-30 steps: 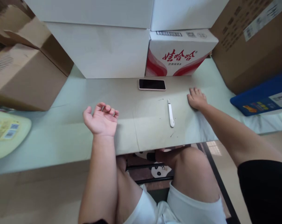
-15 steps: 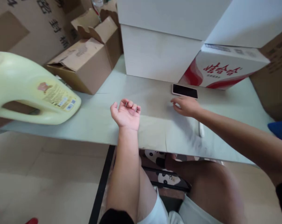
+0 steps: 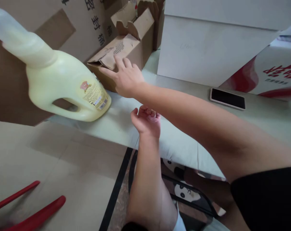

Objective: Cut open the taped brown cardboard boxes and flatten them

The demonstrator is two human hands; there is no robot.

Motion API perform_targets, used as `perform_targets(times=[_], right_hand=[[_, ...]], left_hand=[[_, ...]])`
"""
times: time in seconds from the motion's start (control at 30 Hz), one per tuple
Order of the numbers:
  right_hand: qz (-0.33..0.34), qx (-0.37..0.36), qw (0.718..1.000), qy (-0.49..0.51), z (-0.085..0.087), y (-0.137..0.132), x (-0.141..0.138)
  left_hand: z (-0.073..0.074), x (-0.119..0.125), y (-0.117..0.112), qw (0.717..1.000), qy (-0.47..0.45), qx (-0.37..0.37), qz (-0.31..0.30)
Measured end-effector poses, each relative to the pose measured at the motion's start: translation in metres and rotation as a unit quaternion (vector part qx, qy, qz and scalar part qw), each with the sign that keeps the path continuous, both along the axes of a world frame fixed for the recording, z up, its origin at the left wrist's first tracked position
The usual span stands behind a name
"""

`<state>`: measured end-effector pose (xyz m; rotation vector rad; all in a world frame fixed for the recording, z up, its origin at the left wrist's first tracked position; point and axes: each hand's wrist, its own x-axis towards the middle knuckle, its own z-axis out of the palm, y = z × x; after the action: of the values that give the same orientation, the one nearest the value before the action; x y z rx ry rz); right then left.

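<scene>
My right hand (image 3: 124,77) reaches across my body to the left with fingers stretched out and apart, resting against a small open brown cardboard box (image 3: 122,53). It holds nothing. My left hand (image 3: 146,120) lies palm up on the pale green table (image 3: 116,122) with its fingers curled in; a small metal piece showed in them earlier, but I cannot make it out now. A pale yellow jug with a handle (image 3: 61,86) lies on its side at the table's left edge, just left of my right hand.
A black phone (image 3: 227,98) lies face up to the right. A big white box (image 3: 208,45) and a red-and-white carton (image 3: 277,75) stand at the back, large brown cartons (image 3: 70,25) at the left. Red bars (image 3: 27,205) show over the floor below.
My head has turned left. My right hand has left the white tool and the phone's side and swung across to the small brown box. My left hand stays curled, palm up.
</scene>
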<state>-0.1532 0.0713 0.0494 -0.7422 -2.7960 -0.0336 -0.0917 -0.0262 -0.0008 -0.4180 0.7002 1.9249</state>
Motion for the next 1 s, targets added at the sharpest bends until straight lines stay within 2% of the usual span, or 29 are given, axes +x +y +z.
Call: perform_targets(times=[0.1,0.27,0.37,0.43,0.53,0.63,0.73,0.77,0.83,0.9,1.0], right_hand=[[-0.010,0.015,1.000,0.016,-0.003,-0.001,-0.008],[-0.047,0.034,0.998,0.040,-0.020,-0.005,0.009],[-0.039,0.027,0.994,0.094,-0.037,0.001,0.027],[-0.030,0.014,0.993,0.114,-0.044,0.007,0.045],[-0.035,-0.008,0.993,0.115,-0.043,0.008,0.087],[-0.035,-0.027,0.985,0.166,-0.032,-0.011,0.154],[-0.069,-0.059,0.955,0.283,-0.025,-0.045,0.237],[-0.090,-0.068,0.934,0.338,-0.026,-0.056,0.265],[-0.170,-0.069,0.874,0.450,-0.033,-0.074,0.314],[-0.237,-0.069,0.829,0.502,-0.045,-0.087,0.347],[-0.296,-0.100,0.794,0.522,-0.062,-0.096,0.370]], left_hand=[[0.001,0.000,-0.001,1.000,-0.004,0.005,-0.008],[-0.003,-0.003,-0.004,0.999,0.025,0.019,-0.006],[-0.007,-0.004,-0.005,0.995,0.087,-0.020,0.047],[-0.009,-0.005,-0.006,0.976,0.159,-0.083,0.125],[-0.011,-0.008,-0.010,0.922,0.252,-0.158,0.247],[-0.013,-0.012,-0.014,0.892,0.310,-0.155,0.290],[-0.016,-0.011,-0.013,0.890,0.351,-0.116,0.268],[-0.016,-0.007,-0.011,0.890,0.367,-0.101,0.252],[-0.014,0.007,-0.007,0.887,0.412,-0.061,0.200],[-0.010,0.029,-0.002,0.880,0.457,0.002,0.127],[-0.005,0.062,0.003,0.872,0.482,0.091,0.006]])
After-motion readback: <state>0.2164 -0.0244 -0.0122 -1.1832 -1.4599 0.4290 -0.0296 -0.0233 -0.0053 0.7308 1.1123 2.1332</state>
